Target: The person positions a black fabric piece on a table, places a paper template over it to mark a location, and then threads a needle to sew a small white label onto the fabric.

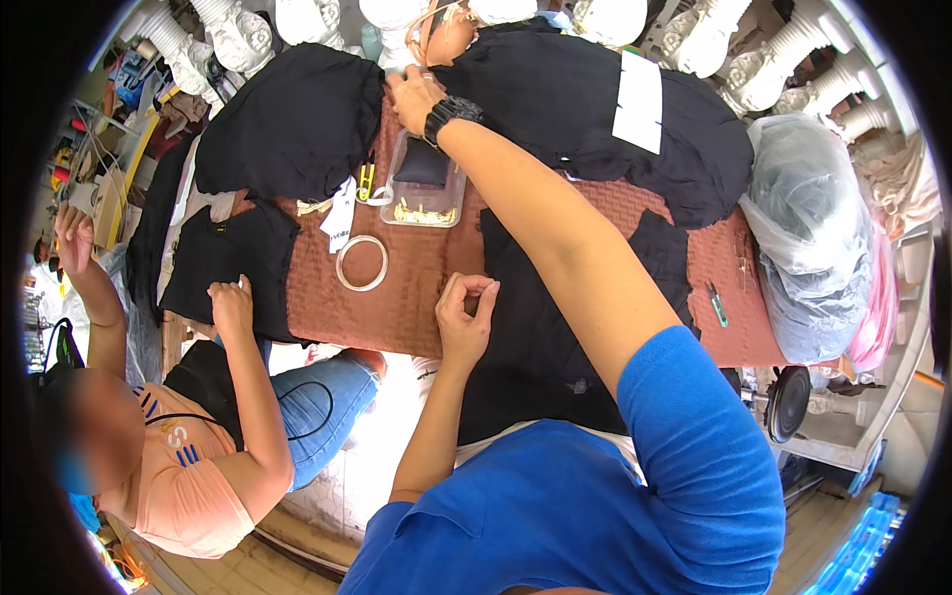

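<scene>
My left hand is raised by the near edge of the table, thumb and fingertips pinched together. Whatever is in the pinch is too small to make out. Black fabric lies beside it and over my lap. My right hand, with a black watch on the wrist, reaches to the far side of the table. Its fingers curl down between two heaps of black cloth, and what they grip there is hidden. Just below it sits a clear plastic box with a black pincushion and small gold-coloured pieces.
A co-worker sits at left, one hand over black cloth. Yellow thread snips, a white ring and green snips lie on the brown cover. A large plastic-wrapped bundle stands right; white mannequin parts line the back.
</scene>
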A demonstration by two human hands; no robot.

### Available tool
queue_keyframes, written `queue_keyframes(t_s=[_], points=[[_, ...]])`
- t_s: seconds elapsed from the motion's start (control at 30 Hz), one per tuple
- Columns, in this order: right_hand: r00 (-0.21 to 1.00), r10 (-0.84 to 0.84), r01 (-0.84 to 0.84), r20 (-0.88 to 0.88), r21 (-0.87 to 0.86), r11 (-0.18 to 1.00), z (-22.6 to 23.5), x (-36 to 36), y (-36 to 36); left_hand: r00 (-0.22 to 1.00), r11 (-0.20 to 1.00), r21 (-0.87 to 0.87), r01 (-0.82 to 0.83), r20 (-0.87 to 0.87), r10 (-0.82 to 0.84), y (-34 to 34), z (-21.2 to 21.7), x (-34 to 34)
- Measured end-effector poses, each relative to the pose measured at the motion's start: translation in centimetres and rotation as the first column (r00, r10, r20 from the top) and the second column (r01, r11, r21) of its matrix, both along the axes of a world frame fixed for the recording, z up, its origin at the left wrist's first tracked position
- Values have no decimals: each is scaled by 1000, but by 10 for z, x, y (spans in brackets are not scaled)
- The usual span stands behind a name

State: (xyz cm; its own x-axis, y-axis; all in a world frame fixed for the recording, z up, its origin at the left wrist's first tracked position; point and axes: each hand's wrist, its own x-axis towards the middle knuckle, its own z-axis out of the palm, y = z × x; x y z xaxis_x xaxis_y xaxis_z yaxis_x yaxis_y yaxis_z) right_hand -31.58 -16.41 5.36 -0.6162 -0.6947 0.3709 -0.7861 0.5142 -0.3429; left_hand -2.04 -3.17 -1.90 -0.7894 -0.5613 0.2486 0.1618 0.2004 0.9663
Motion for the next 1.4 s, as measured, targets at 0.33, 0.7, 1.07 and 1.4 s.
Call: queue_keyframes(t_s=[0.33,0.7,1.07,1.4], points=[[919,256,-8,301,-634,774,44,53,147,1000,1000,7,-17,-19,17,-2,-5,-1],[770,320,167,551,-660,733,29,179,388,980,987,-72,141,-133,-150,24,57,-33],[936,55,158,349,-552,819,36,223,453,881,821,-348,453,31,-473,100,79,-47],[948,3,164,319,-495,853,52,231,472,894,817,-395,421,31,-447,131,72,-71]])
